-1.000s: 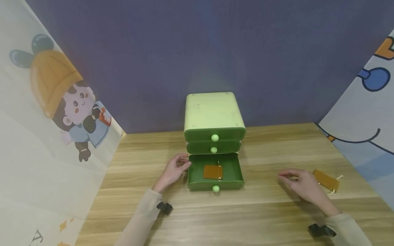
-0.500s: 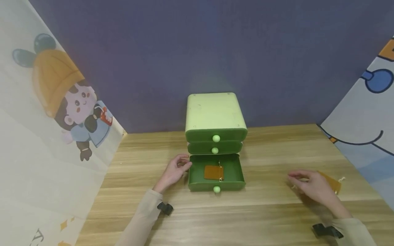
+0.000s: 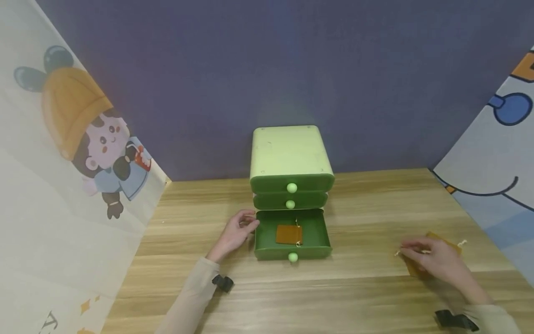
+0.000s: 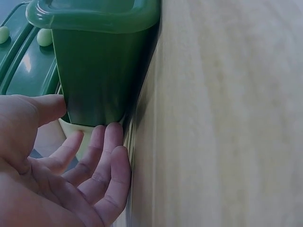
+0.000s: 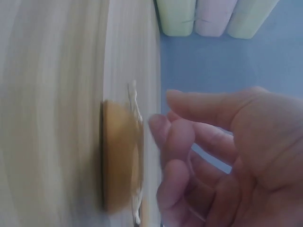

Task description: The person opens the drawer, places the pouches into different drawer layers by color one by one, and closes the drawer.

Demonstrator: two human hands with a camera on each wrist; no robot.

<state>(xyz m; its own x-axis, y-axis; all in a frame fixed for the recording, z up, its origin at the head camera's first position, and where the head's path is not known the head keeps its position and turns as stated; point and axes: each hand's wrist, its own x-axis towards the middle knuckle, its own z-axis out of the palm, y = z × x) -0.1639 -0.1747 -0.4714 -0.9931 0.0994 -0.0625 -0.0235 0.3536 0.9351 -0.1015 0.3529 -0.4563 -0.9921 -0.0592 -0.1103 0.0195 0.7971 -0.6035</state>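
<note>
A small drawer cabinet (image 3: 288, 150) with a pale green top has its dark green bottom drawer (image 3: 317, 252) pulled out. Inside lies a brown drawstring pouch (image 3: 287, 234). My left hand (image 3: 235, 234) is at the drawer's left side, fingers loosely bent; in the left wrist view the thumb (image 4: 52, 108) meets the drawer's side edge. At the right, my right hand (image 3: 438, 260) hovers over a second pouch (image 5: 120, 156) with pale strings, its fingers loosely curled and holding nothing. A third pouch (image 3: 447, 243) lies just behind it, partly hidden by the hand.
Two closed drawers with round knobs (image 3: 291, 188) sit above the pulled-out one. A dark blue wall (image 3: 208, 93) rises behind the wooden table (image 3: 350, 297), and printed panels (image 3: 488, 153) stand at both sides.
My right hand has shifted to the right and slightly toward me, so a pouch now shows beneath its fingers and the other pouch is more covered. The left hand and drawer stay put.
</note>
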